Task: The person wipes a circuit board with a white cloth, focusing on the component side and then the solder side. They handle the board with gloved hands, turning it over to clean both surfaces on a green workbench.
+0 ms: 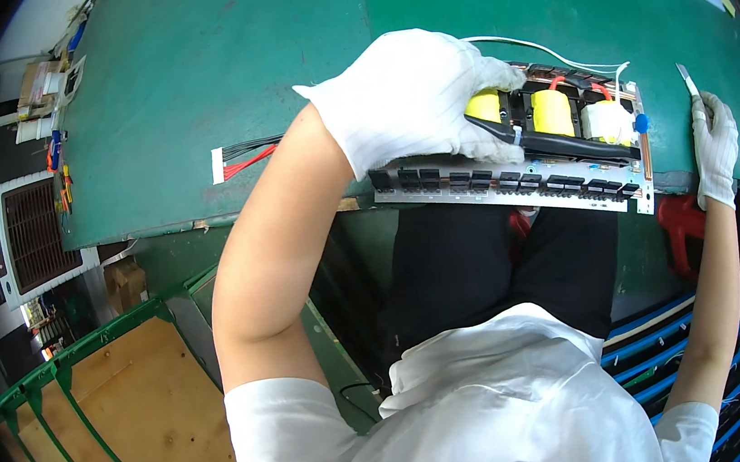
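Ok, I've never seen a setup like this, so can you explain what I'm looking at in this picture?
There's no machine here, just a person's left hand and right hand, in white fabric gloves. A wide fisheye camera worn on the head looks down, so edges bend. The left hand grips a long silver-and-black circuit board with yellow-wrapped coils; its near side juts past the edge of the green tabletop. The right hand holds a slim, flat, silver-coloured tool. Further left lies a white rectangular connector with red and black wires; the left arm hides where they lead.
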A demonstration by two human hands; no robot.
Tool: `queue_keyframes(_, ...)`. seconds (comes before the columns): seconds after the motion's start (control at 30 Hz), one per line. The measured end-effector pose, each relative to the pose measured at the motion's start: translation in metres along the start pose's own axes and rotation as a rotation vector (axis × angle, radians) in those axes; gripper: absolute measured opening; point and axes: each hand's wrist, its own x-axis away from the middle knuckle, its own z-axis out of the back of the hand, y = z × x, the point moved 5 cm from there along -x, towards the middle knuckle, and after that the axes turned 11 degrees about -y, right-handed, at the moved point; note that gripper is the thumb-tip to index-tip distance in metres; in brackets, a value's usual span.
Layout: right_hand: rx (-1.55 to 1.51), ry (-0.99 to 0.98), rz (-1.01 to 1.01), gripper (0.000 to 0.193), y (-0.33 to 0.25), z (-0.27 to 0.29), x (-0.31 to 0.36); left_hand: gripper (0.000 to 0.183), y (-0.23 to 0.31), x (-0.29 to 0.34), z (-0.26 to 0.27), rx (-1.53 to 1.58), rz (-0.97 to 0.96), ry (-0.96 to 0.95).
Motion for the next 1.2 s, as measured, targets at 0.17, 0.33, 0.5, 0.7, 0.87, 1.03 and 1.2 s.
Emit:
queue_keyframes(0.17,0.003,-0.045,-0.041,0.034,0.002,-0.003,0.0,0.074,-0.001,0.005,-0.016,-0.06,-0.003,0.061)
queue_keyframes(0.33,0.028,-0.005,-0.01,0.032,-0.006,0.001,-0.001,0.06,-0.003,0.007,-0.008,0.094,0.044,0.061)
queue_keyframes(0.5,0.087,-0.007,0.085,0.034,-0.007,0.016,0.008,0.049,-0.031,0.015,-0.005,0.444,-0.172,0.38)
queue_keyframes(0.7,0.069,-0.176,-0.045,0.022,0.005,0.027,0.029,0.053,-0.049,0.024,-0.011,0.634,-0.016,0.662)
queue_keyframes(0.87,0.164,-0.242,-0.12,0.017,0.007,0.041,0.034,0.053,-0.052,0.026,0.001,0.61,0.024,0.653)
queue_keyframes(1.03,-0.605,-0.086,-0.225,0.023,-0.062,0.089,0.06,0.063,-0.096,0.043,-0.008,0.813,0.27,0.734)
queue_keyframes(1.2,-0.545,-0.186,-0.068,0.027,-0.154,0.124,0.088,0.065,-0.092,0.038,-0.012,0.855,0.262,0.677)
